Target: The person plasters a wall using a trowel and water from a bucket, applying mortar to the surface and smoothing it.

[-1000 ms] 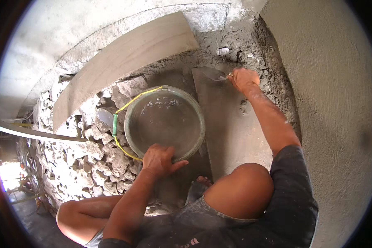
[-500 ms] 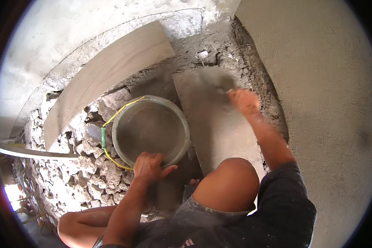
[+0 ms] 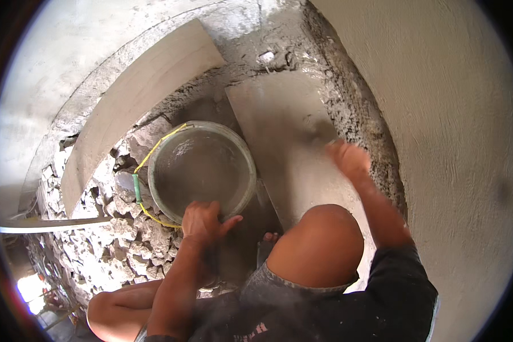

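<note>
My left hand (image 3: 201, 222) grips the near rim of a round bucket (image 3: 252, 171), its fingers over the edge and its thumb out to the right. Wet grey mortar (image 3: 202, 165) coats or fills the inside; how deep it is I cannot tell. To the right, my right hand (image 3: 350, 159) is closed over a flat grey slab (image 3: 268, 108). A smeared grey shape like a trowel (image 3: 318, 134) extends from the fingers, low over the slab. Motion blur hides its edges and whether it touches. The bucket's yellow handle with a green grip (image 3: 137, 188) hangs down on the left.
Broken stone rubble (image 3: 137, 245) lies left of the bucket. A second long slab (image 3: 137, 100) rests beyond it against the pale wall. Rough mortar (image 3: 347, 91) lines the foot of the right-hand plastered wall (image 3: 456, 142). My bent knee (image 3: 319, 245) stands close to the slab.
My right hand and the grey tool have moved nearer to me and to the right over the slab. My left hand stays on the rim. The whole view has shifted slightly.
</note>
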Motion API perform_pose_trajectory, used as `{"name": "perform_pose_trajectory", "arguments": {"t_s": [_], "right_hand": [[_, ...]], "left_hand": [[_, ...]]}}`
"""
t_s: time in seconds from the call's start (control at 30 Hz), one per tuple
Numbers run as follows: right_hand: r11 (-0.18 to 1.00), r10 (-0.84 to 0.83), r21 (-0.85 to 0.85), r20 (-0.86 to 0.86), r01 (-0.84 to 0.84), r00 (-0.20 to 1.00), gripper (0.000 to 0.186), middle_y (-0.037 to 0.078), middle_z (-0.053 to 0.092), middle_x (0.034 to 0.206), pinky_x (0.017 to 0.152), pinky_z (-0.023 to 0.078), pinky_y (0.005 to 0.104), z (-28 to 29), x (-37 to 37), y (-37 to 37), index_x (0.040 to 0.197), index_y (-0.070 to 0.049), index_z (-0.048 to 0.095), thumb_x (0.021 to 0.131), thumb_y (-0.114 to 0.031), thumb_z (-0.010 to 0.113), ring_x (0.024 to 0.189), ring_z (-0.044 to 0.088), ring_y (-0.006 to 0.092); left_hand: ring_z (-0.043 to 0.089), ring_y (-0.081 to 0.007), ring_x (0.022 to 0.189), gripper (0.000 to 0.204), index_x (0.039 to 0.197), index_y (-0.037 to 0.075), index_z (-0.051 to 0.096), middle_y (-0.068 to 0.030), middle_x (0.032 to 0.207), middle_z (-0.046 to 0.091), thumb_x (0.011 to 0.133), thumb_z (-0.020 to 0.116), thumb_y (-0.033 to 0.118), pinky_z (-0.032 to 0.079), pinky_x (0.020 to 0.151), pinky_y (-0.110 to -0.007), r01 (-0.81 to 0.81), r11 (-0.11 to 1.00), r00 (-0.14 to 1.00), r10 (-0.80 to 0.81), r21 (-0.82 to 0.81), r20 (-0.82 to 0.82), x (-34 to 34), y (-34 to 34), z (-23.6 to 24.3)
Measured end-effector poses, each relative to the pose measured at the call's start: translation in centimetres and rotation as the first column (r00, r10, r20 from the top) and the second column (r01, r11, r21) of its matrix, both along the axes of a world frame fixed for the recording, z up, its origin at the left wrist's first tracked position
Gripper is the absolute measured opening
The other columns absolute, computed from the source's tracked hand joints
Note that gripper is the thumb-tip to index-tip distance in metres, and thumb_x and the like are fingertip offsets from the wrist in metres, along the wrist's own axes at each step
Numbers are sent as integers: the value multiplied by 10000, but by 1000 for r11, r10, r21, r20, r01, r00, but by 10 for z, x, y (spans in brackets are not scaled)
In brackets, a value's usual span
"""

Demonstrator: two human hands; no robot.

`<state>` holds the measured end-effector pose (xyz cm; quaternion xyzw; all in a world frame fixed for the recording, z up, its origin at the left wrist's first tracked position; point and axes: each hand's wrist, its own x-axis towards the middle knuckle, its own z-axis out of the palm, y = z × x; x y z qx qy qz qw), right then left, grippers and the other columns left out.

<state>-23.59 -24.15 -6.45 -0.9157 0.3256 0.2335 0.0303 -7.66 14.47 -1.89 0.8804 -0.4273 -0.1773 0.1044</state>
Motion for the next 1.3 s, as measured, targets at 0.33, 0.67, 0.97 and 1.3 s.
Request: {"name": "perform_pose_trajectory", "arguments": {"t_s": [0.33,0.67,0.97,1.3], "right_hand": [[979,170,-136,121,-153,978,504,136,749,945,627,610,419,-19,-18,14,1069,-66,710,1056,-478,420,811,755,266],[940,-342,54,162,338,926,451,116,761,1087,781,609,416,-8,36,-26,1099,-112,752,1046,-419,425,964,753,306],[928,40,343,291,-143,956,421,131,740,1008,747,542,493,9,-58,101,1088,-109,694,1005,-472,496,848,718,298],[840,263,-538,289,-71,920,360,167,679,785,511,540,404,-34,-170,127,971,-7,639,986,-357,553,632,674,249]], "left_hand": [[664,-364,767,566,743,62,663,-136,738,667,710,813,607,523,744,-480,-13,998,1000,12,54,12,-4,-5,4],[680,-381,734,568,718,75,653,-137,726,692,747,776,629,531,732,-495,33,997,998,-37,62,50,-8,4,-11],[688,-437,880,282,925,49,714,-222,887,719,814,726,308,550,763,-501,-25,996,991,36,90,-129,1,8,-8],[739,-355,939,415,1064,-39,708,-258,996,729,934,708,355,551,760,-435,-284,954,887,298,92,-352,45,-51,-4]]}}
